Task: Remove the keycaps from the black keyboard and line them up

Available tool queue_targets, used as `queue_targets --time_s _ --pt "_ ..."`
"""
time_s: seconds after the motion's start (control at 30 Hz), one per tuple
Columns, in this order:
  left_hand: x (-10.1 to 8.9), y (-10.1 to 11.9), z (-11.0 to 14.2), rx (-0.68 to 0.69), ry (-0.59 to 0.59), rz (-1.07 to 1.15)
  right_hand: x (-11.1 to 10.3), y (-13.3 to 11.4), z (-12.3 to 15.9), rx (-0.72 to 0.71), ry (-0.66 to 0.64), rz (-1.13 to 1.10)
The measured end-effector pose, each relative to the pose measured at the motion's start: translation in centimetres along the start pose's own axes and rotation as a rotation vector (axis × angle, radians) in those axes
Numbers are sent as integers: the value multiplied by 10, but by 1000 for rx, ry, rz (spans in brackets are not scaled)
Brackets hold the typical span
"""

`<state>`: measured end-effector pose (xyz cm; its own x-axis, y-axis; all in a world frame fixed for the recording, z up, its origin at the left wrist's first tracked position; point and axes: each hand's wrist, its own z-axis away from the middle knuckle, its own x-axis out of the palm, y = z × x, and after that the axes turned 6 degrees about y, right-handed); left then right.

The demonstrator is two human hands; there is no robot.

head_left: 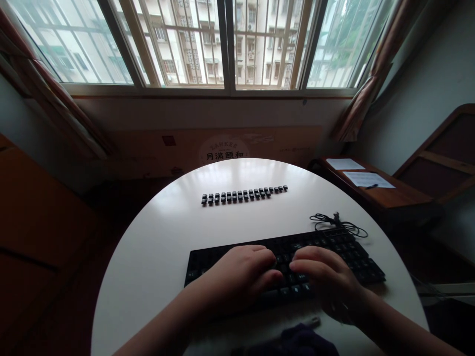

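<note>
A black keyboard (230, 251) lies slightly askew on the white round table, and some of its keys are hidden under my hands. My left hand (248, 269) is over its middle, fingers curled, thumb and forefinger close together. Facing it, my right hand (326, 274) has its fingers bent and drawn together in a pinch just above the keys. Whatever either hand holds, if anything, is too small or hidden to make out. Beyond the keyboard, several loose black keycaps (240, 196) stand in two neat rows, the far row reaching further right.
The keyboard's coiled cable (336, 222) sits at its far right corner. Close to me on the white table (148, 267) is a dark cloth (306, 340) with a small tool-like end beside it. Papers and a pen rest on a wooden chair (401, 195) at right.
</note>
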<state>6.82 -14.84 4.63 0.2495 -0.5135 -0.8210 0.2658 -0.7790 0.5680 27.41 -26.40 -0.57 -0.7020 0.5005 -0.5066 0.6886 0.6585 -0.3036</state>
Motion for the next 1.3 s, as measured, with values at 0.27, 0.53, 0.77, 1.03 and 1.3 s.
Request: queue_targets --time_s 0.27,0.53,0.77,1.03,1.3 --pt "10 -4 0 171 51 114 7 -3 4 -81 -39 -8" --pt "10 -1 1 177 55 88 8 -3 0 -13 -89 -53" --pt "0 -4 1 141 45 -4 0 0 -9 68 -117 -52" --pt "-5 -48 -6 -19 202 -109 -28 108 -61 456 -308 330" --pt "-5 -55 -7 -37 136 -121 20 199 -80 648 -522 458"
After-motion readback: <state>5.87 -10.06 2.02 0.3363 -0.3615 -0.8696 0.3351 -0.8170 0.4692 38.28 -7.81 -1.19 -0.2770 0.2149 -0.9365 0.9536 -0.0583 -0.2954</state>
